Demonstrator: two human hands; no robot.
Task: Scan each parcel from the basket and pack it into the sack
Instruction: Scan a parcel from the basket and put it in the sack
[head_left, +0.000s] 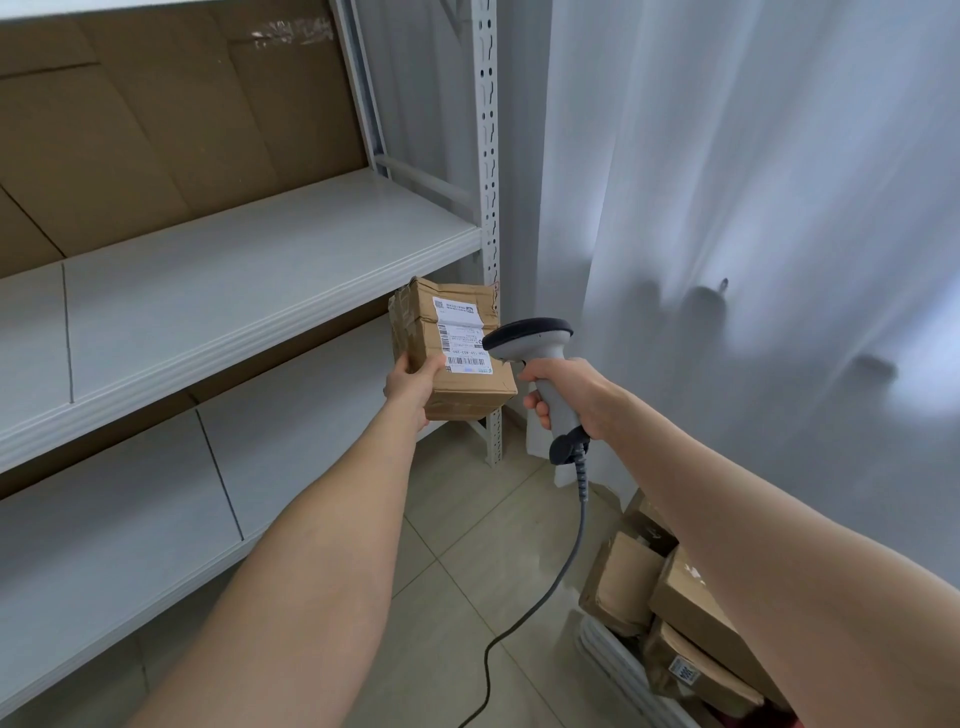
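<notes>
The grey shelf rack (249, 291) filled the left side. The basket (613, 670) sat low on the right, with more boxes (691, 597) in it. 1 parcel (415, 332) hung in the air just off the middle shelf's front right corner. The left hand (410, 384) gripped its near left corner, thumb on top. The right hand (566, 389) was wrapped round the scanner (540, 358) handle, and the scanner head was just beside the label (462, 338). Scanning looked to be the step in hand. It would go best with the thumb kept off the barcode, the label square to the scanner window and both wrists steady. No sack showed.
</notes>
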